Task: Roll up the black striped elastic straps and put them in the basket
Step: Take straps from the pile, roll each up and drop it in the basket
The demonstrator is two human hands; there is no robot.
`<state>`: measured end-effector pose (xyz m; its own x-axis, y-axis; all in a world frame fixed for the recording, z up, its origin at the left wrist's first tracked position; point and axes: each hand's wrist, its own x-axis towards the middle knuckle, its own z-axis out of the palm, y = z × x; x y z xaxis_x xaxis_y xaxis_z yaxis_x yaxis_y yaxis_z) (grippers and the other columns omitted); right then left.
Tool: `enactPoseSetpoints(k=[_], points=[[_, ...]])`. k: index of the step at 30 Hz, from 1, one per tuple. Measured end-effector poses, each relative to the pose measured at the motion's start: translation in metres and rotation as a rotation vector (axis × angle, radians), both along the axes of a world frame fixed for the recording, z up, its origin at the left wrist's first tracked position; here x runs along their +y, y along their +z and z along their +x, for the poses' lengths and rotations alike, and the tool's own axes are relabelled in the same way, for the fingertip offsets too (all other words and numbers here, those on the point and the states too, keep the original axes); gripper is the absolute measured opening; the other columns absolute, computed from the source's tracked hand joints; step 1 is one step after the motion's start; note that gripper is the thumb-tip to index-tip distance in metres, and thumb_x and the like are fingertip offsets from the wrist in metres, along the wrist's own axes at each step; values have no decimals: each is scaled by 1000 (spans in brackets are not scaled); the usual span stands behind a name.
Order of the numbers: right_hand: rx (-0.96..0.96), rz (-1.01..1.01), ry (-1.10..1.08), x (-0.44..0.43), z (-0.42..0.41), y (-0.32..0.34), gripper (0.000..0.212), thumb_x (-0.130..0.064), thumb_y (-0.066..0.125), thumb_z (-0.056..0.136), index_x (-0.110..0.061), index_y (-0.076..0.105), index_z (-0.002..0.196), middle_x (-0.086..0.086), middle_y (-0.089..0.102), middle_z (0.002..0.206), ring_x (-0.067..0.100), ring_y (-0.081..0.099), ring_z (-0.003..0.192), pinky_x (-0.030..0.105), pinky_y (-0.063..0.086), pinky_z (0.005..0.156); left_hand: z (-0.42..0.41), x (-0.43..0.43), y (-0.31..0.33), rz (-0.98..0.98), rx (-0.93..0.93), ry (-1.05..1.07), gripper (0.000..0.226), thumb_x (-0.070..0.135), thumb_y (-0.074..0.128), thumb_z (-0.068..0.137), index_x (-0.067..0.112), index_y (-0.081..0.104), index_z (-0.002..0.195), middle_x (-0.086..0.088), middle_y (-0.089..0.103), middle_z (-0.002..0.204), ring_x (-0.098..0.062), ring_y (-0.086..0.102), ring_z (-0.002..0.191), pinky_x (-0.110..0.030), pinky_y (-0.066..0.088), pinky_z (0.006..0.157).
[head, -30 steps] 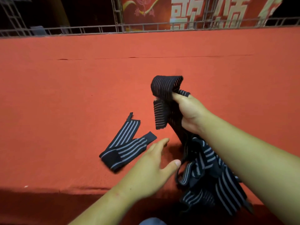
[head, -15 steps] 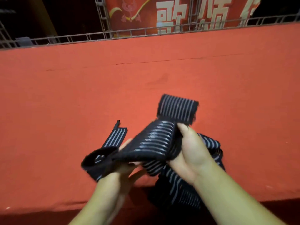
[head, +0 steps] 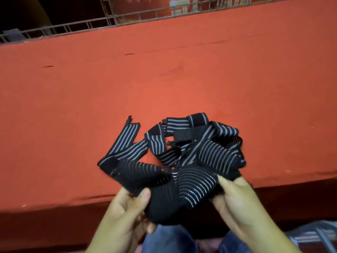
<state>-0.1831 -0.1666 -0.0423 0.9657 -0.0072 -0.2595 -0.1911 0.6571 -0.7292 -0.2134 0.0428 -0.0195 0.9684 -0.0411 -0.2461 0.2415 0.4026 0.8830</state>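
A wide black strap with thin pale stripes is stretched between both hands just over the near edge of the red surface. My left hand pinches its left end with thumb on top. My right hand grips its right end, thumb pressed on the fabric. Behind it a tangled heap of several black striped straps lies on the red surface, and a folded strap lies to its left. No basket shows clearly.
The red cloth-covered surface stretches far back to a metal rail with a red banner behind. Its front edge drops off just before my hands. My blue-trousered knees are below, and a striped item shows at the lower right.
Both hands have drawn the strap down and toward me, to the surface's near edge. The rest of the bundle now lies in a heap on the surface. The camera tilted downward.
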Motion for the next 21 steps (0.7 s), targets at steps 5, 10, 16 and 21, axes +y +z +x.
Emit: enactPoseSetpoints(k=[5,10,16,21], points=[[-74,-217,52,-17,-17,-15,54,19,53,92,-22,77,118,7,79,117,22,73,114,40,62,91,-11,1,-9,39,-31,26,52,34,97,59,15,76,103,-17,56,79,-16,42,41,-23,34,35],[-138,-255,226,-17,-36,-22,40,-7,80,79,-16,73,117,18,73,121,29,72,112,45,58,91,-25,-4,-8,66,59,-20,27,22,70,86,17,75,112,-16,68,90,-15,57,57,-25,45,39],[112,-77,186,8,-49,-32,37,-20,66,87,-9,72,122,19,76,119,38,74,112,63,55,99,-32,-22,-17,121,148,-57,40,23,57,87,12,62,125,-14,77,110,-21,76,79,-28,61,53],[68,-202,407,1,-57,-28,64,-63,92,63,-33,76,117,8,77,120,31,76,107,52,65,72,-31,-23,-18,111,125,-19,40,23,57,89,12,61,127,-13,76,117,-29,77,99,-33,65,67]])
